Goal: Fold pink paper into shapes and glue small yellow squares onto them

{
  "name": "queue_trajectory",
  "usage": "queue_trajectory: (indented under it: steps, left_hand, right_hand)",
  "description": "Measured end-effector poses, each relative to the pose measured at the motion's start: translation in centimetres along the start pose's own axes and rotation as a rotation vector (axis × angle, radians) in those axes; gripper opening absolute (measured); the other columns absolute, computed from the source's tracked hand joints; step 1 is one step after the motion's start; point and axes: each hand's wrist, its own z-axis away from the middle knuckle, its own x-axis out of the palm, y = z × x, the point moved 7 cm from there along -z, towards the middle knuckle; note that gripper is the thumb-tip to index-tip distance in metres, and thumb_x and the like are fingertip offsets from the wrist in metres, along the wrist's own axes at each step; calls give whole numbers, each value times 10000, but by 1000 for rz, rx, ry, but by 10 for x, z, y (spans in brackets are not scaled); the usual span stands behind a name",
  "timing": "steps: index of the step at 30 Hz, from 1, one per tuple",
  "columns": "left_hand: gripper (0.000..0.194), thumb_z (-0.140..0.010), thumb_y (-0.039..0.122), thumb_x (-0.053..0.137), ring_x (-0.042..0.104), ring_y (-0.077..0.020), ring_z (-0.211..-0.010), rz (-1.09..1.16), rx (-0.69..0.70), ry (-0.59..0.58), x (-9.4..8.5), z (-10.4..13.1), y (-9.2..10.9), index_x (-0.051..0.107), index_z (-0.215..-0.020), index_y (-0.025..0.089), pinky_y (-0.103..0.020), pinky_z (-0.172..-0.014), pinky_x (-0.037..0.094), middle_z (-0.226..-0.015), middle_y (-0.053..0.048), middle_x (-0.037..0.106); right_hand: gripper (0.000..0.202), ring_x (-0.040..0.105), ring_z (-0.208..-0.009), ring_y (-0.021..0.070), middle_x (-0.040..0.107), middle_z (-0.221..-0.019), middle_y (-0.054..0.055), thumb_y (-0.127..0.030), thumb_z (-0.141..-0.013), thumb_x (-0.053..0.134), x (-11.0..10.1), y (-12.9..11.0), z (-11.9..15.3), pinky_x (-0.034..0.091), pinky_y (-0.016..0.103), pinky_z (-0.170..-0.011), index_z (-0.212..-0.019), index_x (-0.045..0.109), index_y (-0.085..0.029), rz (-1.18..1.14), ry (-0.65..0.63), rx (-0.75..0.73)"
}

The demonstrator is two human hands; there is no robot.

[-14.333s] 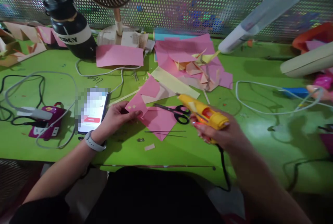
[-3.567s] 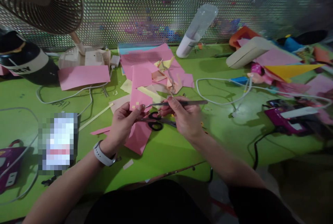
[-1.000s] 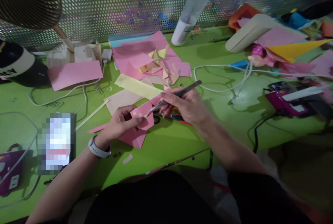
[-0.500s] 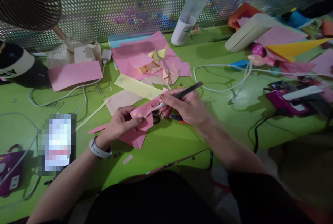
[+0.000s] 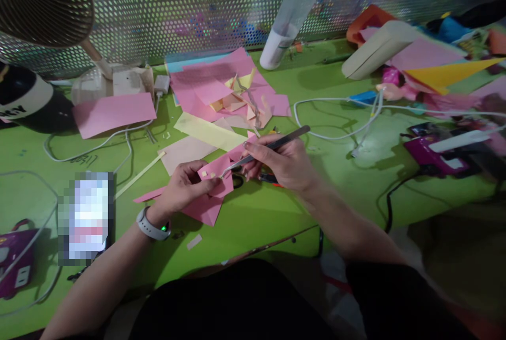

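My left hand (image 5: 185, 184) pinches a folded pink paper piece (image 5: 225, 184) between thumb and fingers. Small pale yellow bits (image 5: 204, 174) sit on its surface near my thumb. Metal tweezers (image 5: 276, 143) are held in my right hand (image 5: 276, 161), and their tips touch the pink paper just beyond my left thumb. Whether the tips grip a bit is too small to tell. Below the held piece lies more pink paper (image 5: 205, 211). Partly hidden under my right hand are scissors (image 5: 237, 181) with a dark handle loop.
Behind my hands lie pale yellow paper (image 5: 209, 132) and a pile of pink sheets (image 5: 190, 84). A phone (image 5: 89, 216) and fan (image 5: 43, 2) are at left. A bottle (image 5: 292, 18) stands at the back; a white cable (image 5: 336, 137) and purple power strip (image 5: 435, 155) lie right.
The tweezers have tilted very slightly in my right hand, their tips still at the pink paper. A green light now shows on the wristband. Otherwise the hands are nearly unchanged.
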Motion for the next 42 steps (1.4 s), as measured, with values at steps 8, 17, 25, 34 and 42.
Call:
queue_trajectory:
  steps: [8,17,25,34,42]
  left_hand:
    - [225,-746,246,823,552,-53,-555,39,66,61,-4,-1,5,639,-679,133,-141,-531,439,-627,31,615]
    - [241,-771,336,803,599,-83,-557,6,83,143,-9,2,11,677,-755,132,-176,-546,490,-648,1,673]
    - [253,-780,357,790,596,-89,-554,-58,115,132,-3,4,18,668,-746,138,-187,-557,501,-642,-1,672]
    - [321,-764,419,800,607,-96,-588,-109,95,98,6,6,17,677,-778,123,-183,-552,495,-678,-15,677]
    - [322,-820,431,754,620,-102,-589,-154,124,82,7,4,12,678,-818,118,-183,-548,492,-689,-30,688]
  right_hand:
    - [366,599,-508,124,588,-555,-11,-441,-895,604,-28,-36,5,531,272,-518,-613,636,-210,19,323,-331]
    - [342,546,-620,121,572,-672,0,-409,-979,463,20,-13,23,428,257,-573,-764,597,-180,435,-283,127]
    - [417,376,-455,68,405,-589,-88,-583,-792,700,34,17,14,336,225,-418,-839,543,-200,122,-99,252]
    - [434,380,-475,75,419,-549,-83,-539,-688,791,40,15,13,294,241,-439,-712,520,-200,105,-40,195]
    - [361,348,-497,83,406,-554,-74,-497,-777,741,36,14,13,280,245,-459,-728,539,-201,259,-22,34]
